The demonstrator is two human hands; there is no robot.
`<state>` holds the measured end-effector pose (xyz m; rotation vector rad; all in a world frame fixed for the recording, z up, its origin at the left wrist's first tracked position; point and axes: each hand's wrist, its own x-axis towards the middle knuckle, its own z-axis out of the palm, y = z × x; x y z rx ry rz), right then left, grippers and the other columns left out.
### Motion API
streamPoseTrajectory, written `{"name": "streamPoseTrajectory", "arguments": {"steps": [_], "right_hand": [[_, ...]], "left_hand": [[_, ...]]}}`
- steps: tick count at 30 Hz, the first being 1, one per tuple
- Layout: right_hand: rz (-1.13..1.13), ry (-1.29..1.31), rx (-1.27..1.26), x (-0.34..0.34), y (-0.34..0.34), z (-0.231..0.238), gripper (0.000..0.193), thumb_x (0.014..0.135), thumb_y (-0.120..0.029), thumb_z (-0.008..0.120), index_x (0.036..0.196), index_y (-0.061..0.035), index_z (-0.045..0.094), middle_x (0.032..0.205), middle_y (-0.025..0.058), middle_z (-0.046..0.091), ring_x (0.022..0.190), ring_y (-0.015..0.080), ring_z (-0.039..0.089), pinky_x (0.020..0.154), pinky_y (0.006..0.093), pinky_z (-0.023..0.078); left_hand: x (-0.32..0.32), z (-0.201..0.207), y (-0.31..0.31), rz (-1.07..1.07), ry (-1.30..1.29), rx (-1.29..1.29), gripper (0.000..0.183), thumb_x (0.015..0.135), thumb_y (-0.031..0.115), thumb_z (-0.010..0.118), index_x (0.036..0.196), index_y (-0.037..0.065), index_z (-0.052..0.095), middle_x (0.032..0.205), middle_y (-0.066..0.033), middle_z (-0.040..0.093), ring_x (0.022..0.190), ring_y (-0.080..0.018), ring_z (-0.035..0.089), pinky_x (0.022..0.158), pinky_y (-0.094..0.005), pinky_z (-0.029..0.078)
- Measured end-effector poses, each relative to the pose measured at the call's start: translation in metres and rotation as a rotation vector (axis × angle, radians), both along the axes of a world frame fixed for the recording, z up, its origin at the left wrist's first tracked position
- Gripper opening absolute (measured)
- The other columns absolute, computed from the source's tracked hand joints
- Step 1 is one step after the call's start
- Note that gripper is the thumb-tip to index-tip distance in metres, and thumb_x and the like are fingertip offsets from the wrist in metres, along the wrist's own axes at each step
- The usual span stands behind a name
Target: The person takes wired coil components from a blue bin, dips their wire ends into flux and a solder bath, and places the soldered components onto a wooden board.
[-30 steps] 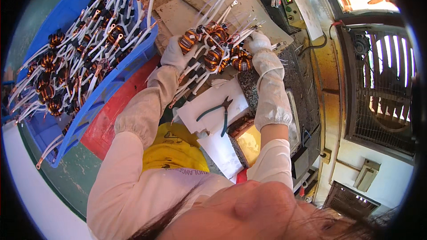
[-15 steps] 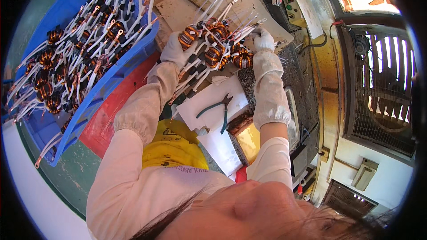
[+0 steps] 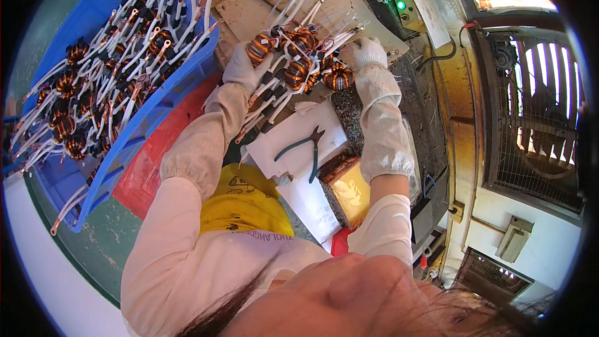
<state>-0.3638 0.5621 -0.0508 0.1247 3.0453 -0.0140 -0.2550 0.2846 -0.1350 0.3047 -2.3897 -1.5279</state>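
Observation:
A cluster of copper-wound ring coils (image 3: 300, 73) with white leads and copper ring lugs lies on the bench. My left hand (image 3: 244, 67), in a pale glove, is closed round a ring coil (image 3: 259, 48) at the cluster's left side. Thick white leads hang from the coils beside that wrist. At the right side, my right hand (image 3: 369, 53), also gloved, has curled fingers by the leads above another ring coil (image 3: 339, 75). What those fingers grip, if anything, is hidden.
A blue tub (image 3: 150, 109) full of similar coils stands at the left. Green-handled cutting pliers (image 3: 315, 143) lie on a white sheet (image 3: 265, 150). Near my right forearm is a rectangular pot with a shiny golden surface (image 3: 350, 193). A control box (image 3: 409, 9) stands at the far right.
The coils have shifted slightly, and the rightmost one sits a little higher in view. A green light on the control box is now bright. My left hand keeps its hold.

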Motion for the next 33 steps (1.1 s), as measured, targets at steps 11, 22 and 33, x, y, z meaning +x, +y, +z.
{"name": "streamPoseTrajectory", "arguments": {"steps": [11,22,33], "right_hand": [[0.398,0.292,-0.661,0.19,-0.026,0.113,0.031,0.078,-0.003,0.062,0.109,-0.0052,0.06,0.103,0.0158,0.061,0.095,0.0323,0.06,0.083,0.036,0.049],[-0.271,0.555,-1.141,0.446,-0.058,0.092,0.015,0.088,0.0,0.052,0.101,-0.0008,0.059,0.091,0.007,0.061,0.081,0.0135,0.058,0.074,0.0267,0.047],[-0.319,0.575,-1.119,0.509,-0.119,0.071,0.016,0.086,0.002,0.054,0.099,-0.0007,0.061,0.09,0.0102,0.062,0.082,0.0166,0.06,0.072,0.029,0.049]], "left_hand": [[-0.004,-0.017,0.005,-0.04,0.023,-0.008,0.05,0.075,0.036,0.073,0.109,0.007,0.05,0.098,-0.0182,0.058,0.09,-0.0368,0.059,0.076,-0.0438,0.047],[-0.006,-0.014,-0.001,-0.067,-0.013,-0.31,0.054,0.075,0.047,0.07,0.11,0.01,0.053,0.1,-0.0188,0.06,0.094,-0.0389,0.059,0.078,-0.0477,0.048],[-0.047,-0.052,0.007,-0.169,-0.19,-0.875,0.039,0.084,0.017,0.049,0.121,0.024,0.039,0.103,-0.0095,0.05,0.081,-0.0324,0.06,0.062,-0.0529,0.049]]}}
